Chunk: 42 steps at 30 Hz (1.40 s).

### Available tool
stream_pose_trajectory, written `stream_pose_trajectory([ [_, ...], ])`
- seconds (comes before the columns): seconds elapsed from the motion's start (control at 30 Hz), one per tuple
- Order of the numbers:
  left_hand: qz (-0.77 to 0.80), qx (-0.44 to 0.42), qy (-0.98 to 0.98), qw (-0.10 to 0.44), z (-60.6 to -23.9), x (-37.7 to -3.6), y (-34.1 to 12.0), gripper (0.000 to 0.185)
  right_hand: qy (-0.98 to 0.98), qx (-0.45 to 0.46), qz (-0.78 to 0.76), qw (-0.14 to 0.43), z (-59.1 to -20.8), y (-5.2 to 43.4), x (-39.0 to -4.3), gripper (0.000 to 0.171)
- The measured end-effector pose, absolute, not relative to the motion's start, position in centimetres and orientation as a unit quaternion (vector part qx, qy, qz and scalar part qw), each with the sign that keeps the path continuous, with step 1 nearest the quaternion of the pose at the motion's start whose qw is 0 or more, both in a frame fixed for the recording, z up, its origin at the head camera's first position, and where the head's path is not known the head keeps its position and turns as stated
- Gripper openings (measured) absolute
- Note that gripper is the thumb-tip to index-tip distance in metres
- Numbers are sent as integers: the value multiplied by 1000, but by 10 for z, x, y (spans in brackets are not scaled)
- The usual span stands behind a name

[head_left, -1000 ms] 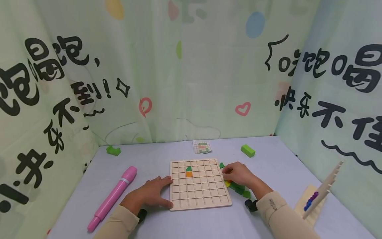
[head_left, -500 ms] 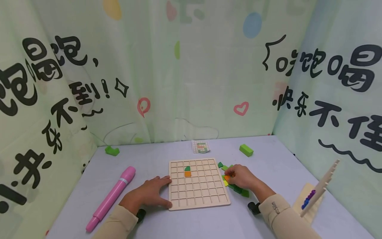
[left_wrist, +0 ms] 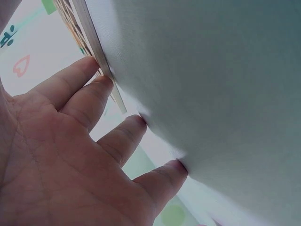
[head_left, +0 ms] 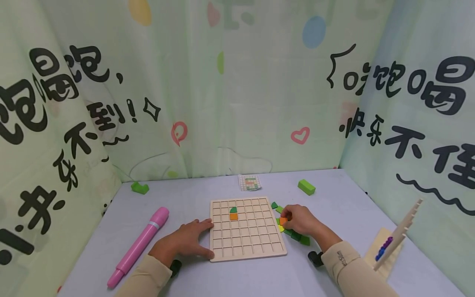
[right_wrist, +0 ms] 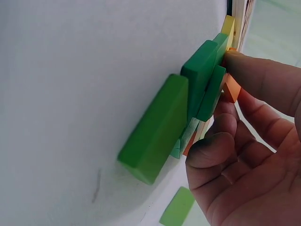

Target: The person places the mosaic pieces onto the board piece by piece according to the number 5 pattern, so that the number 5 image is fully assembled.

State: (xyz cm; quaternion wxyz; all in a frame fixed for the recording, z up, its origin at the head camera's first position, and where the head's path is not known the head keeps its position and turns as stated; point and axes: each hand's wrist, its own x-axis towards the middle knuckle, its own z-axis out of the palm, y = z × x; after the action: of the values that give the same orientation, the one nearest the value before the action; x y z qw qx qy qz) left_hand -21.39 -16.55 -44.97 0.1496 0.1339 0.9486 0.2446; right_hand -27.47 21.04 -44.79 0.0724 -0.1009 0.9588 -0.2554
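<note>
A wooden grid board (head_left: pixel 249 240) lies at the middle of the table. On it, in the head view, a green rounded tile (head_left: pixel 233 209) sits directly above an orange square tile (head_left: pixel 233 216). My left hand (head_left: pixel 185 240) is spread at the board's left side, fingertips against the edge. Beyond the right edge, my right hand (head_left: pixel 301 219) pinches another orange tile (right_wrist: pixel 232 89) between thumb and fingers. Around that tile is a pile of green tiles (right_wrist: pixel 153 129), with a yellow tile (right_wrist: pixel 228 29) close to the board. The right hand covers part of the pile.
A small card with a coloured grid pattern (head_left: pixel 249 182) lies behind the board. Green blocks stand at the back right (head_left: pixel 306 187) and back left. Left of the board is a long pink stick (head_left: pixel 138 248); a wooden stand with purple and blue beads (head_left: pixel 389 243) is far right.
My right hand has shifted slightly right and down over the pile, and an orange tile now shows in its fingertips. The left hand has kept its place on the board.
</note>
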Motion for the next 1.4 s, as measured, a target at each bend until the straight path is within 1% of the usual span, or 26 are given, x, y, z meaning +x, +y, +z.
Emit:
stream_pose_trajectory([
  [0.13, 242, 132, 949, 151, -450, -214, -166, 94, 956, -101, -266, 68, -448, 211, -274, 18],
  [0.57, 239, 137, 949, 156, -451, -215, -167, 94, 946, -106, -301, 66, -442, 207, -274, 6],
  [0.8, 236, 136, 950, 154, -451, -215, -166, 94, 944, -96, -310, 54, -440, 202, -278, 4],
  [1.2, 241, 136, 948, 159, -452, -217, -167, 95, 931, -104, -346, 55, -437, 177, -278, 6],
  [1.4, 241, 131, 948, 162, -450, -216, -167, 94, 927, -117, -350, 61, -437, 158, -280, 4],
])
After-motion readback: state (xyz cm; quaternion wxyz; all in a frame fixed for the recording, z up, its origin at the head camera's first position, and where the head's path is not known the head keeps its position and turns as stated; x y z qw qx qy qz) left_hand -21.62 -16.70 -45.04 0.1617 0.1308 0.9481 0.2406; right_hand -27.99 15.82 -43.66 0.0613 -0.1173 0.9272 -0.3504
